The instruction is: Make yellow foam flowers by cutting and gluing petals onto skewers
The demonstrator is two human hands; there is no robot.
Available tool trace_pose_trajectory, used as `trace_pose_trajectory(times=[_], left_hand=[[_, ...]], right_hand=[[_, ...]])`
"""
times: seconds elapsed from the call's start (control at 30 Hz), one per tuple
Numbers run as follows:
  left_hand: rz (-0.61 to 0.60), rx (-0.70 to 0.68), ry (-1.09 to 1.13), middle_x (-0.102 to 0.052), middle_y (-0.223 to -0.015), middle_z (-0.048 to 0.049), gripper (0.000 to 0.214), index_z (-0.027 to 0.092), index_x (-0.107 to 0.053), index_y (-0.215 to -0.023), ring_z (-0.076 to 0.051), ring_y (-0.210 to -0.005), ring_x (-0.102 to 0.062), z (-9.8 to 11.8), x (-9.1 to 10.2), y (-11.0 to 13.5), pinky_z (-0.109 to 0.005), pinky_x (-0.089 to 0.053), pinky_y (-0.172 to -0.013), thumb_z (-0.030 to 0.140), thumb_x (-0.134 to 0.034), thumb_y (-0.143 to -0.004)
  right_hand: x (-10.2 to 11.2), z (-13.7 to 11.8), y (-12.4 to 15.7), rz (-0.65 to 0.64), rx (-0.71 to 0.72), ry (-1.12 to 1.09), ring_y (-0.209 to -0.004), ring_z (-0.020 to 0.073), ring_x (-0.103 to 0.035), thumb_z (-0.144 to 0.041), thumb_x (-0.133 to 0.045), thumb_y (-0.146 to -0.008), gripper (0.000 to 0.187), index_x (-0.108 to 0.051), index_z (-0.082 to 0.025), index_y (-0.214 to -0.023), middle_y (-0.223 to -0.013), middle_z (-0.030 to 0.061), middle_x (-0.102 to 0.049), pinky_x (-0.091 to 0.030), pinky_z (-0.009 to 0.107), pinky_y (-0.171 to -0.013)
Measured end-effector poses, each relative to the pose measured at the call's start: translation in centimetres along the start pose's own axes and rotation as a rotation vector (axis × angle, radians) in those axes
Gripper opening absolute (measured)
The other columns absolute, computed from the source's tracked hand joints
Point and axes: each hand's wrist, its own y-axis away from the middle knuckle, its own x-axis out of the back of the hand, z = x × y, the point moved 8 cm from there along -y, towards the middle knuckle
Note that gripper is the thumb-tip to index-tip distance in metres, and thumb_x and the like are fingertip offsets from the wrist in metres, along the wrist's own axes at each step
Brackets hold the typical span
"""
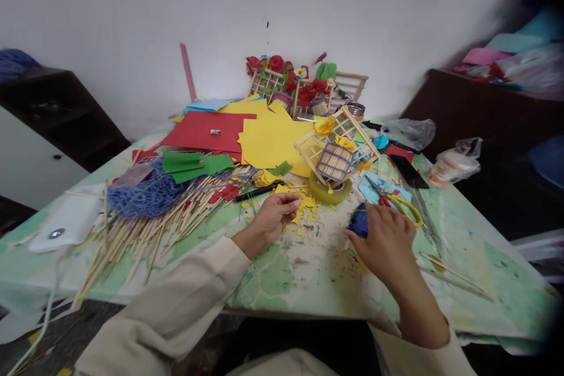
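Observation:
My left hand (274, 215) rests on the table among small yellow paper scraps (304, 207), its fingers curled together in a loose pinch; what they hold, if anything, is too small to make out. My right hand (384, 241) is closed over a blue object (360, 222), perhaps a glue gun or tool, next to yellow-handled scissors (403, 204). Just beyond both hands a small stick frame with a stick basket and yellow paper flowers (337, 150) leans on a roll of yellow tape (328, 191).
A pile of thin wooden sticks (150, 229) and blue yarn (143, 194) lies at left. Red (202, 130), yellow (271, 138) and green paper sheets (194, 163) cover the middle. Finished stick frames with red flowers (288, 85) lean on the wall. A black phone (408, 170) and plastic bags (453, 164) sit right.

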Motion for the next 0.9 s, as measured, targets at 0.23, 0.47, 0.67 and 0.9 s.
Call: trace_pose_trajectory(times=[0.23,0.47,0.67,0.9], left_hand=[[-0.047,-0.116,0.073,-0.058,-0.068,0.0022,0.032,0.012,-0.063,-0.077,-0.004,-0.057,-0.051,0.8,-0.8,0.2,-0.018,-0.041,-0.058,0.018,-0.082,-0.052],[0.024,-0.211,0.05,-0.061,-0.073,0.0016,0.032,0.014,-0.066,-0.076,-0.006,-0.063,-0.053,2.1,-0.5,0.7,-0.018,-0.04,-0.059,0.02,-0.083,-0.05],[0.02,-0.269,0.1,-0.067,-0.083,-0.0024,0.033,0.015,-0.069,-0.09,-0.009,-0.08,-0.06,2.7,-0.1,0.3,-0.02,-0.044,-0.078,0.017,-0.078,-0.058],[0.114,-0.261,0.101,-0.069,-0.081,-0.0048,0.031,0.014,-0.068,-0.086,-0.01,-0.078,-0.063,2.4,1.2,-0.6,-0.022,-0.046,-0.076,0.024,-0.079,-0.06]], right_hand=[[-1.9,-9.4,-1.3,-0.107,0.138,-0.68,-0.092,0.0271,-0.056,-0.027,-0.054,-0.082,0.02,-0.063,-0.018,-0.096,-0.094,0.0106,-0.067,-0.037,0.042,-0.082],[-4.4,-12.2,-3.0,-0.125,0.128,-0.986,-0.072,0.0191,-0.061,-0.024,-0.049,-0.083,0.018,-0.064,-0.018,-0.075,-0.077,0.0055,-0.069,-0.045,0.031,-0.067],[-4.7,-10.6,-3.3,-0.054,0.092,-1.064,-0.067,0.0162,-0.057,-0.033,-0.043,-0.086,0.03,-0.059,-0.018,-0.065,-0.067,0.0021,-0.062,-0.042,0.027,-0.064],[-5.1,-8.7,-3.1,-0.004,-0.066,-1.284,-0.063,0.0144,-0.052,-0.037,-0.042,-0.086,0.029,-0.053,-0.02,-0.065,-0.063,-0.0004,-0.056,-0.04,0.026,-0.061]])
